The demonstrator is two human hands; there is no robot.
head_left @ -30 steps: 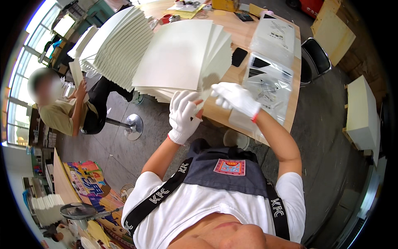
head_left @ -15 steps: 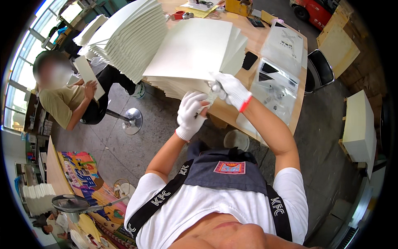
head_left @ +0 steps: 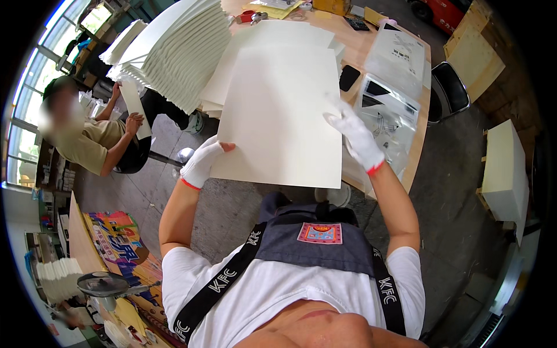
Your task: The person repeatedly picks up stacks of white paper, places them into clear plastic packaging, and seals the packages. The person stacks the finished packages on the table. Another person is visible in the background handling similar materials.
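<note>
I hold a large cream-white sheet of card (head_left: 281, 116) up in front of me, over the table's near edge. My left hand (head_left: 202, 164), in a white glove with a red cuff, grips its lower left edge. My right hand (head_left: 355, 134), gloved the same way, holds its right edge with fingers spread on the face. Behind the sheet lies a stack of like sheets (head_left: 278, 40) on the wooden table (head_left: 415, 156).
A tall fanned pile of white sheets (head_left: 183, 55) stands at the table's left. Clear plastic bags (head_left: 389, 104) and a black phone (head_left: 349, 77) lie to the right. A seated person (head_left: 93, 139) at left holds a sheet. A black chair (head_left: 449, 90) and a white box (head_left: 505, 165) stand to the right.
Both hands were at the front edge of the stack; now they have lifted one sheet off it and hold it up toward me, spread apart on its two sides.
</note>
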